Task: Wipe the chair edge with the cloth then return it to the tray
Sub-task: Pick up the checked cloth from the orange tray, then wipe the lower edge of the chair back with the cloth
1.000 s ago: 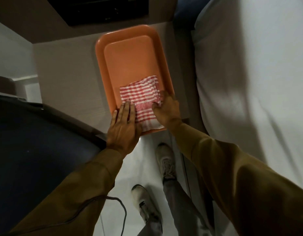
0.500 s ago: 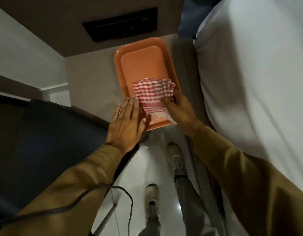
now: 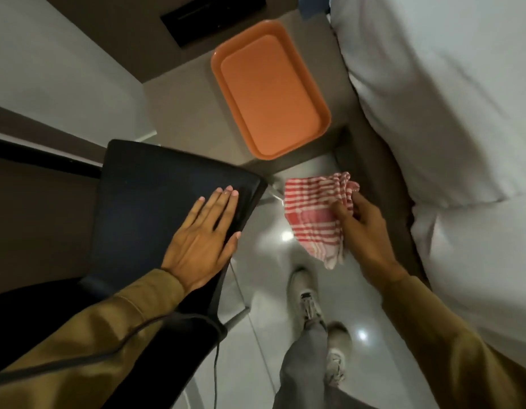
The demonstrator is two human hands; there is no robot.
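The left hand [image 3: 204,236] lies flat on the dark chair [image 3: 155,208] seat, fingers spread, close to its right edge. The right hand [image 3: 363,228] pinches the red-and-white checked cloth [image 3: 313,215] — the fabric hangs bunched in the air above the pale floor [image 3: 261,290], just right of the chair and clear of it. Farther off, the orange tray [image 3: 269,87] sits on a grey table [image 3: 182,113]. White bedding [image 3: 447,113] fills the right side — two shoes [image 3: 307,296] stand near.
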